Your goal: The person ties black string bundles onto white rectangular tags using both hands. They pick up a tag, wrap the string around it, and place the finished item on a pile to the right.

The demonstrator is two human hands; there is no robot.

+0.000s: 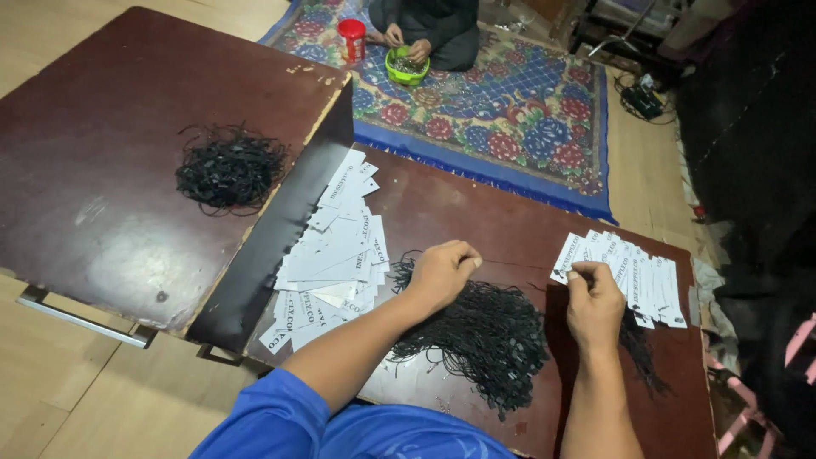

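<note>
Dark reddish-brown glossy boards, chipped pale along one edge. Black cord heap on the left board, bigger black cord pile at the near edge of the right board. White tags with black print at its left edge; white fanned tags at its right corner. Blue sleeve. Blue rug with red-pink floral pattern, green bowl, red jar. Light wood floor.
</note>
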